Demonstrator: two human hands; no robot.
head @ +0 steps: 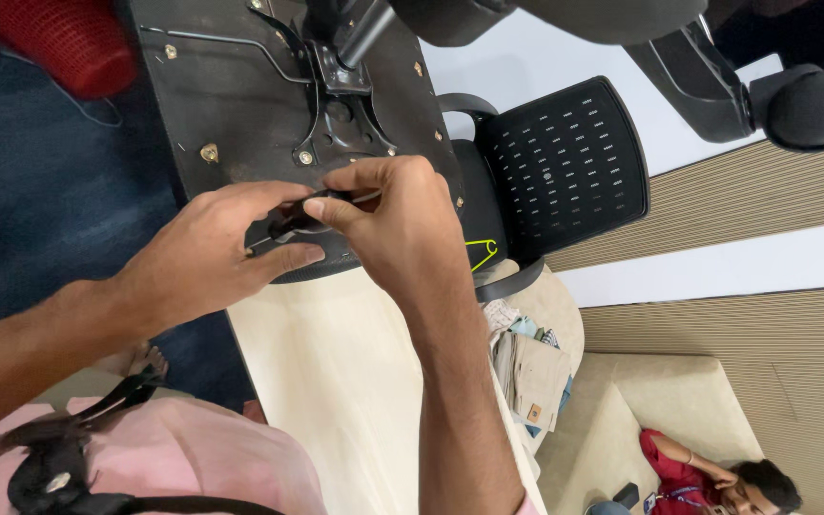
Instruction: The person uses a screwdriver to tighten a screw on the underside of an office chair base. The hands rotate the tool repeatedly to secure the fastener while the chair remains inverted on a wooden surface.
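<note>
Under the chair seat [240, 86], both hands' fingers [321, 205] on a black lever [288, 221].

Not much in that department here. No packages, signs or screens that I can spot. Closest thing to a label is a small tan patch [533, 413] on the folded beige clothes [538, 374] lying at the right edge of the cream tabletop [336, 381] — too tiny to tell anything more about it.
</note>
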